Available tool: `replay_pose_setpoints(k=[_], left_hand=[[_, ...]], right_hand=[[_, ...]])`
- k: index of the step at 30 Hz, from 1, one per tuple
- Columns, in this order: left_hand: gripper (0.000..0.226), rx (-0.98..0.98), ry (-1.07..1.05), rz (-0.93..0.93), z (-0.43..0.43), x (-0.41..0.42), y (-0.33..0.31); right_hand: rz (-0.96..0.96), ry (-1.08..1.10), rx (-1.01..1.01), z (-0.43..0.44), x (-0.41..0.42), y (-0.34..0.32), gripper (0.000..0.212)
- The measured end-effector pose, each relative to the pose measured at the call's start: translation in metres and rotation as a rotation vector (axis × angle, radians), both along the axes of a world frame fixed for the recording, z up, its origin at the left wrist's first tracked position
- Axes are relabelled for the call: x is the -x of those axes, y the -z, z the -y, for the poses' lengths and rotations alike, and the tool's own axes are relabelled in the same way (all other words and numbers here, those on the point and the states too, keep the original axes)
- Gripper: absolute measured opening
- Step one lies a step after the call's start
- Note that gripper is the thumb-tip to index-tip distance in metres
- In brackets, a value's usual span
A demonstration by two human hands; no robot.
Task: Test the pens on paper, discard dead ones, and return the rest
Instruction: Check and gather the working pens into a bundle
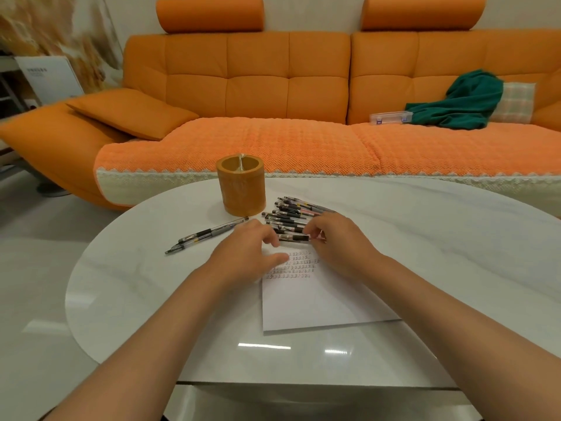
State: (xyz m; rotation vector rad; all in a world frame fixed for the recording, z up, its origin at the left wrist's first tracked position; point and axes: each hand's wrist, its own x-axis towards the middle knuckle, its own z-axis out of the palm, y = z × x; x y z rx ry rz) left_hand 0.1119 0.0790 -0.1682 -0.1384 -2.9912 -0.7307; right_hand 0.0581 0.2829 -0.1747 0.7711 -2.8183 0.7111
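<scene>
1. Pens with clear barrels and black grips (288, 215) lie in a fanned pile on the white, glossy oval table (425, 238), just right of the orange cylindrical pen holder (241, 185), which stands upright at the table's far side.
2. Nearest the person in that pile, one black-gripped pen (293, 237) lies crosswise at the top edge of the white sheet of paper (318, 302).
3. In the head view, the right hand (337, 238) has its fingers curled down onto this pen's right end, pinching it.
4. The left hand (250, 249) rests palm down at the pen's left end, fingers bent and tips touching or just beside the barrel; whether it truly grips the pen I cannot tell.
5. The paper lies flat between the two forearms, and its upper part carries several rows of small handwritten test marks (299, 265), partly covered by the left hand.
6. Two more black-gripped pens (206, 235) lie side by side on the bare table, left of the hands and apart from the pile, slanting from near the holder's base toward the left.
7. Behind the table stands an orange sofa (273, 86) with a green cloth (461, 101) and a clear plastic box (391, 117) on its seat.
</scene>
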Motion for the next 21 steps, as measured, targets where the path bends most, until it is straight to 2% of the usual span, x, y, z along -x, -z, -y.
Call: replay_pose_setpoints(k=[4, 6, 9, 12, 16, 18, 21], left_hand=[[0.060, 0.164, 0.084, 0.111, 0.003, -0.005, 0.000], [0.065, 0.170, 0.099, 0.134, 0.006, -0.007, 0.001], [0.066, 0.157, 0.100, 0.158, 0.010, -0.009, 0.001], [0.065, 0.151, 0.110, 0.174, 0.015, -0.011, 0.000], [0.055, 0.067, 0.086, 0.135, 0.023, -0.011, 0.000], [0.044, 0.031, 0.023, 0.050, 0.032, -0.009, -0.001], [0.034, 0.089, -0.110, -0.094, 0.051, -0.004, -0.006]], right_hand=[[-0.038, -0.032, -0.046, 0.007, -0.002, 0.004, 0.020], [-0.048, -0.045, -0.049, 0.011, -0.003, 0.006, 0.018], [-0.164, -0.024, -0.111, 0.018, -0.002, 0.008, 0.015], [-0.231, 0.023, -0.156, 0.025, -0.001, 0.003, 0.014], [-0.201, 0.033, -0.198, 0.034, -0.001, -0.002, 0.018], [-0.184, 0.024, -0.203, 0.042, -0.004, -0.005, 0.025], [-0.180, -0.017, -0.197, 0.057, -0.010, -0.009, 0.026]])
